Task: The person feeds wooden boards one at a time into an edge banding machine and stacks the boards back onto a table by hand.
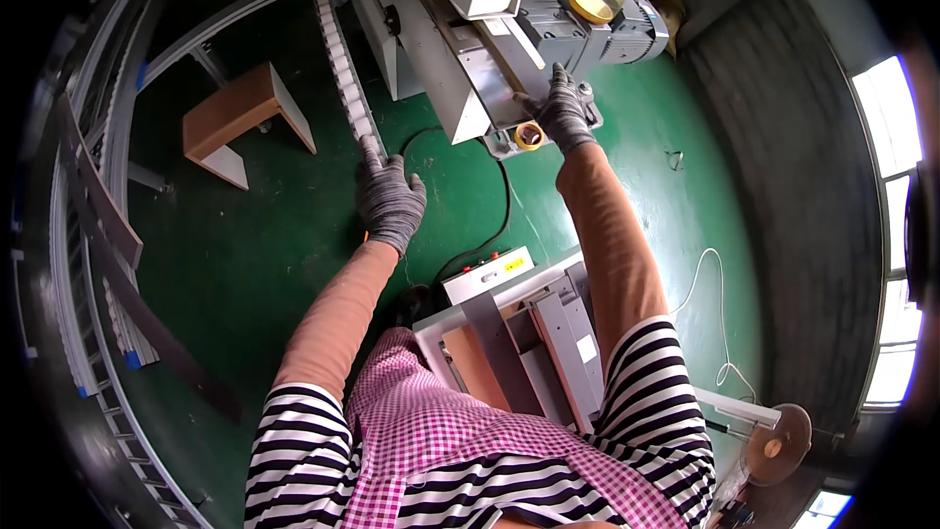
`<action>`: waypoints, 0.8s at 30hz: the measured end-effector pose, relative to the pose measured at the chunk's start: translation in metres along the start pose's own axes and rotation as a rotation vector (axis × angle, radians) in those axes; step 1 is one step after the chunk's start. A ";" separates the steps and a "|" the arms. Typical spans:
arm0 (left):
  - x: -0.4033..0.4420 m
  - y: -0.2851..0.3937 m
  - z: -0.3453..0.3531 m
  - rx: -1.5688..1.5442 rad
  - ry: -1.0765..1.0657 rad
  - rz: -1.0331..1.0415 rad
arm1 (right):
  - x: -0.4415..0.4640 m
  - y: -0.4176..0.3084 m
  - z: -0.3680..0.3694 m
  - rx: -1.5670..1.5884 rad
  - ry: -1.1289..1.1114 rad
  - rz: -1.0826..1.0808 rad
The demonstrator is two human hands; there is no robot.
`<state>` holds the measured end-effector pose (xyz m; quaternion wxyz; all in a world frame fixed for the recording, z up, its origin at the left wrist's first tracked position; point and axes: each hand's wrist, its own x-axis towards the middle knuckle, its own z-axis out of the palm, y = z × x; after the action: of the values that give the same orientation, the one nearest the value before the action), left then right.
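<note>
My left hand (pixel 390 198), in a grey knit glove, is at the near end of a narrow rail with white rollers (pixel 345 78). Its index finger points along the rail, and the thumb stands apart. I cannot tell whether the fingertip presses on the last roller. My right hand (pixel 562 116), gloved the same way, reaches over the near end of a grey machine (pixel 480 73) with fingers spread. Its thumb lies by a narrow brown strip (pixel 501 61) on the machine's bed. Just below that hand is a yellow tape roll (pixel 529 136).
A motor (pixel 627 34) with a yellow-based clear jar (pixel 595 2) stands behind the machine. A brown board stand (pixel 235 118) is on the green floor at left, near a long conveyor frame (pixel 108 225). By my body is a cart (pixel 558 343) with grey and brown panels. Black cable (pixel 507 201) crosses the floor.
</note>
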<state>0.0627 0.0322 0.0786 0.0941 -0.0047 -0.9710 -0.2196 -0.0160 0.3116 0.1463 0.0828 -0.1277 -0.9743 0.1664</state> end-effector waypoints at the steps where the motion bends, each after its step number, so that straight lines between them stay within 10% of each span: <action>1: -0.001 0.000 0.000 0.004 0.011 0.016 | 0.013 0.002 0.012 -0.007 -0.007 0.000; 11: -0.003 -0.005 0.009 -0.061 0.085 0.058 | -0.083 0.083 -0.004 0.181 -0.134 0.020; 24: 0.004 -0.007 0.009 0.028 -0.019 0.077 | -0.444 0.294 -0.125 0.588 -0.017 0.684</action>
<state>0.0568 0.0294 0.0679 0.0934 -0.0429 -0.9740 -0.2020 0.4976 0.4953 0.1081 0.0476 -0.4119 -0.7881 0.4550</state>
